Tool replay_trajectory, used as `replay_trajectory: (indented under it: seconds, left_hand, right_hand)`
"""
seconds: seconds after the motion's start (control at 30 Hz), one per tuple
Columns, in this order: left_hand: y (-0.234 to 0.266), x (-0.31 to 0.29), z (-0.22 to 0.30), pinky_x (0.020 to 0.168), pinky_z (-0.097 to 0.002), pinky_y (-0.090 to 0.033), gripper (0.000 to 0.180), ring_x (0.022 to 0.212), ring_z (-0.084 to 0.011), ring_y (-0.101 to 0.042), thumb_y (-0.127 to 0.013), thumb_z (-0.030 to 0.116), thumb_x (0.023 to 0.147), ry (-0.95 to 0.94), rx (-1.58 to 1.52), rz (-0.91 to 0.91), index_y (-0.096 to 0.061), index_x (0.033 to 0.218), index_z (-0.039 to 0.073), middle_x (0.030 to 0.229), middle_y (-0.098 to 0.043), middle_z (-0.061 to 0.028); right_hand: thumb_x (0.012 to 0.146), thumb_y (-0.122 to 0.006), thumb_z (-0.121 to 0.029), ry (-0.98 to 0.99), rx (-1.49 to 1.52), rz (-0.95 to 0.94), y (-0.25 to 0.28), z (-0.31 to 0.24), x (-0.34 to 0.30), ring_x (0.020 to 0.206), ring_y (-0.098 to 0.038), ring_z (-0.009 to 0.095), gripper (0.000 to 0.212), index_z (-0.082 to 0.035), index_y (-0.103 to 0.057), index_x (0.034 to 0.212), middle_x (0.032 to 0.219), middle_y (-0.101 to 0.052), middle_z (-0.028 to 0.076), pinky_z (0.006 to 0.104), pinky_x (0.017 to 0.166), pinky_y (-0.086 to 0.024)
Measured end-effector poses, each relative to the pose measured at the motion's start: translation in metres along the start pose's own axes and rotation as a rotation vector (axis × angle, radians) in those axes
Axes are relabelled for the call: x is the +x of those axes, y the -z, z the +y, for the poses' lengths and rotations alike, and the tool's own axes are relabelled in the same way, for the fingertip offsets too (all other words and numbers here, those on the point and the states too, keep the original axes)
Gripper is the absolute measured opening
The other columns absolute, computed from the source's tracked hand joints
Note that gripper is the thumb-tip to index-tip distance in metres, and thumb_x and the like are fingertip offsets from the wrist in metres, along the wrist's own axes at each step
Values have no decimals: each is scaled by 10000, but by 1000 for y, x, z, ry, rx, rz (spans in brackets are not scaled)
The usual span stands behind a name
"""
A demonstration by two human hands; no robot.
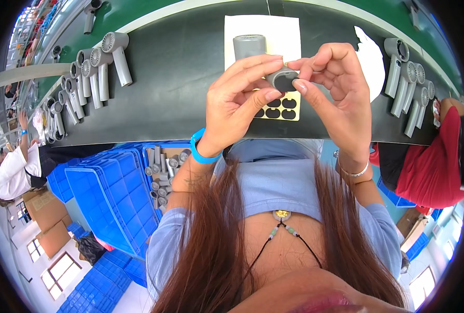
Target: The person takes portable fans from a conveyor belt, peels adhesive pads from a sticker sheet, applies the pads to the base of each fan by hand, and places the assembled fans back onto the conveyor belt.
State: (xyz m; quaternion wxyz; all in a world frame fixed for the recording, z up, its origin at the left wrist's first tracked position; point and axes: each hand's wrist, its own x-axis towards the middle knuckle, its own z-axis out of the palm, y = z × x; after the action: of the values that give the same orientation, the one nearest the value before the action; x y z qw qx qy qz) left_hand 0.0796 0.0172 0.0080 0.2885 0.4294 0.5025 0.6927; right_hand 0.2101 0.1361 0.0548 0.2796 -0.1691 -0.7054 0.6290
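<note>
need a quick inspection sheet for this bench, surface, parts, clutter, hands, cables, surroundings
surface: dark table, smooth-looking
parts: gray piece with a dark end; gray ribbed-top part behind it, whether joined is unclear; yellow sheet of black oval stickers
clutter: gray fans at left and right; crumpled white sheet, kind unclear
hands: left hand holds the gray piece; right hand has its thumb at the dark end
cables: nothing seen for certain
surroundings: blue crates and cardboard boxes at left; person in white at left, person in red at right
</note>
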Motion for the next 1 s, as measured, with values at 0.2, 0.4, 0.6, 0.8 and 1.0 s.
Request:
replay_trajectory:
  seconds: [0.2,0.4,0.6,0.8,1.0]
  left_hand:
    - [-1,0,0,716,-244,-551,337,825,-139,-636,-623,-52,838,2,12,1,-607,1174,-24,1215,-549,-144]
    - [-2,0,0,724,-245,-552,336,828,-137,-634,-621,-59,837,1,14,5,-606,1172,-31,1214,-545,-146]
    - [-4,0,1,734,-244,-553,334,842,-136,-628,-616,-63,844,12,-7,8,-596,1176,-45,1219,-530,-154]
    - [-8,0,2,709,-230,-556,320,833,-130,-625,-618,-78,833,17,-18,26,-600,1151,-56,1201,-530,-152]
    - [-18,0,1,686,-223,-559,316,809,-128,-631,-615,-113,799,10,-3,86,-610,1110,-55,1170,-540,-147]
  right_hand:
    - [800,-628,105,1,-23,9,0,-1,0,1010,-616,196,329,-36,-434,1025,874,-583,66,293,872,-489]
    - [798,-627,103,3,-43,21,-1,-2,0,1006,-619,192,327,-40,-434,1020,872,-583,63,288,864,-490]
    - [793,-615,111,-10,-62,40,-2,-5,-1,985,-621,183,329,-41,-434,1022,877,-579,60,282,852,-489]
    - [794,-613,99,41,-176,50,-2,-4,-3,967,-622,178,341,-31,-431,1052,873,-577,63,280,833,-482]
    - [802,-622,48,72,-388,83,1,-9,-8,897,-609,157,411,-22,-426,1155,824,-591,52,274,796,-447]
